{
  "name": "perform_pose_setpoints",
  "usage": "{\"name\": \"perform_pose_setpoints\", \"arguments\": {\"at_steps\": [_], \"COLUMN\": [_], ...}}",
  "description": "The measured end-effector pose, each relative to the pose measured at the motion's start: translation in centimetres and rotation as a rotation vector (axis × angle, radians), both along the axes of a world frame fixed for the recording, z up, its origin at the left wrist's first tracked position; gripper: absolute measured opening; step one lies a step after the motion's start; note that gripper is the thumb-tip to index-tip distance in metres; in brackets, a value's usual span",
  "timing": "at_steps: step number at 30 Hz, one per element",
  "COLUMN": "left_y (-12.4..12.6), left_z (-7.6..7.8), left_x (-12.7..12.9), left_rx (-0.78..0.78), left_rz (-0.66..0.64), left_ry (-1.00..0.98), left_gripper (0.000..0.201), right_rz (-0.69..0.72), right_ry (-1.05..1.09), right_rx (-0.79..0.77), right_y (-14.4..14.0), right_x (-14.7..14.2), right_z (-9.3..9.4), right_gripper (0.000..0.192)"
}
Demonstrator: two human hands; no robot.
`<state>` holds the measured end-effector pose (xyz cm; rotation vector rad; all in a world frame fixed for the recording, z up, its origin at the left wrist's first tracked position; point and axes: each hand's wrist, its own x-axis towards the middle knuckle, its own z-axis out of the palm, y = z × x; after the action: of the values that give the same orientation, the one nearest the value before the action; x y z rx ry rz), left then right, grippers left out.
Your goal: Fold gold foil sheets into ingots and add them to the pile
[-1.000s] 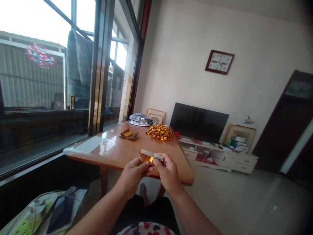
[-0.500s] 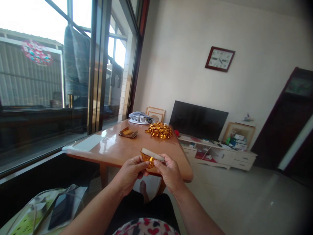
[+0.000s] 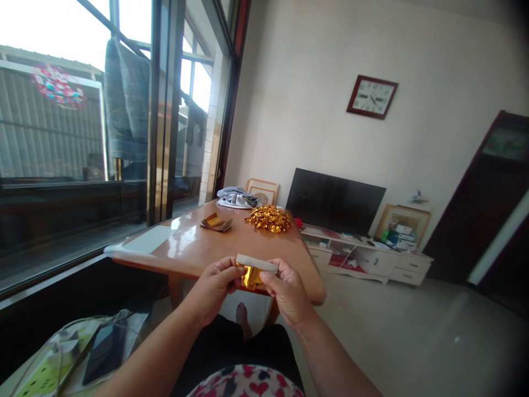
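Your left hand (image 3: 212,289) and right hand (image 3: 287,292) meet just over the near table (image 3: 194,253) edge, fingers of both pinched shut on one folded gold paper (image 3: 251,273), its pale back edge on top. At 12 o'clock beyond it, well apart, lies a heap of folded gold pieces (image 3: 269,218); at 11 o'clock a small stack of flat sheets (image 3: 216,222), and behind that a grey cloth (image 3: 235,198). Farther off at 1 o'clock stands the dark television (image 3: 334,201), with the wall clock (image 3: 372,97) above.
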<state>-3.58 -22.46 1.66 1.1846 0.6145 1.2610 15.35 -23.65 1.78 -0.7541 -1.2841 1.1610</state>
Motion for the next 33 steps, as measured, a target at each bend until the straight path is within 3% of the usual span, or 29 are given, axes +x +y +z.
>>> {"name": "perform_pose_setpoints", "arguments": {"at_steps": [6, 20, 26, 33], "left_y": [-0.21, -0.63, -0.88, -0.83], "left_z": [0.44, 0.53, 0.65, 0.66], "left_x": [-0.24, 0.15, 0.16, -0.02], "left_rx": [0.038, 0.081, 0.116, 0.162], "left_rz": [0.002, 0.151, 0.147, 0.143], "left_ry": [0.045, 0.039, 0.057, 0.074], "left_gripper": [0.012, 0.013, 0.011, 0.014], "right_rz": [0.021, -0.015, -0.017, -0.043], "right_ry": [0.05, 0.014, 0.011, -0.045], "right_rx": [-0.034, 0.011, 0.068, 0.105], "right_y": [0.0, -0.19, -0.3, -0.48], "right_x": [-0.1, 0.03, 0.28, 0.46], "right_z": [-0.2, 0.01, 0.16, 0.32], "right_gripper": [0.023, 0.015, 0.007, 0.011]}}
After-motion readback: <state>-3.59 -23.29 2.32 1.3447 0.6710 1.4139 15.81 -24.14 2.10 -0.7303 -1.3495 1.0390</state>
